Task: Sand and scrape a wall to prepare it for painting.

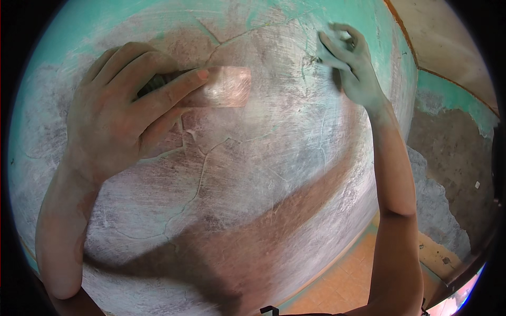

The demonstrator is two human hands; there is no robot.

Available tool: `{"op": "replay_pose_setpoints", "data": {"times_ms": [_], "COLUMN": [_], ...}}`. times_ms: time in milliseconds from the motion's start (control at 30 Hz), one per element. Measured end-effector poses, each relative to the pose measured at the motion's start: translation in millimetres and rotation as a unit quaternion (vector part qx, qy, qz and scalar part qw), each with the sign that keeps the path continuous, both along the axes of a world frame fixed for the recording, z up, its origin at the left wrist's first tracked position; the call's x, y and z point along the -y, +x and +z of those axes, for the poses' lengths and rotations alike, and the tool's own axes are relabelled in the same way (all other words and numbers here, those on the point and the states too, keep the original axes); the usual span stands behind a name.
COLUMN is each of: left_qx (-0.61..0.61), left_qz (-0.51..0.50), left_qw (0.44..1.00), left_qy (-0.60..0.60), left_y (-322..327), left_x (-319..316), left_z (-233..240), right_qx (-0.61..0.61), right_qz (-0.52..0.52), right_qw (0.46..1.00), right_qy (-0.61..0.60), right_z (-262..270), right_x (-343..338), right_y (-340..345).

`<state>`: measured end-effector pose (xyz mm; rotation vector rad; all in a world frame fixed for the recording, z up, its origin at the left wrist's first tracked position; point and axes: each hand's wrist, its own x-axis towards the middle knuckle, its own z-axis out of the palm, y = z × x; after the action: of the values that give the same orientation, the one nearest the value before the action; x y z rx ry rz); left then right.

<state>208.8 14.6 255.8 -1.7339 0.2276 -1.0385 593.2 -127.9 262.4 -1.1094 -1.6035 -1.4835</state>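
Dust covers my left hand (114,102), which grips a flat metal scraper blade (229,87). The blade's shiny, rectangular end points right and lies at the wall (253,166); the part inside my fingers is mostly hidden. At the upper right, my right hand (355,67) is coated in pale dust. Between its thumb and fingers is a thin, pale flat piece (332,57), blurred, whose kind I cannot tell. Its edge is at the wall surface. Around both hands the wall shows scraped grey-white and brown plaster, with turquoise paint along the top and thin branching cracks.
Orange floor tiles (340,280) meet the wall's foot at lower right. A second wall (454,154) stands beyond the corner, its paint broken away over dark and grey plaster. A pale ceiling (446,43) is at upper right. Shadows of my arms fall across the wall.
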Motion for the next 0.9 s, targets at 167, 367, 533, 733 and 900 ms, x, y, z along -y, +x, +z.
{"op": "replay_pose_setpoints", "data": {"times_ms": [167, 367, 533, 733, 900], "left_qx": [-0.002, -0.001, 0.011, -0.009, -0.006], "left_qz": [0.019, 0.008, 0.019, 0.010, -0.001], "left_qw": [1.000, 1.000, 1.000, 1.000, 1.000], "left_qy": [-0.003, 0.012, 0.010, 0.002, 0.003], "left_y": [-6.6, 0.7, 2.4, 3.8, 3.4], "left_x": [-2.6, -0.2, -1.8, 1.2, 2.6], "left_z": [-0.8, 2.9, 1.3, 3.8, 2.7], "right_qx": [-0.033, 0.028, -0.046, -0.026, -0.053], "right_qz": [0.023, -0.001, -0.001, 0.005, 0.033], "right_qw": [0.999, 1.000, 0.999, 1.000, 0.998], "right_qy": [-0.028, 0.009, -0.003, 0.012, -0.027], "right_z": [-10.0, -3.4, -20.2, 11.7, 1.1], "right_x": [-3.5, 0.4, -5.3, -8.8, -4.9], "right_y": [-1.0, -3.7, -6.9, -5.6, 1.3]}}
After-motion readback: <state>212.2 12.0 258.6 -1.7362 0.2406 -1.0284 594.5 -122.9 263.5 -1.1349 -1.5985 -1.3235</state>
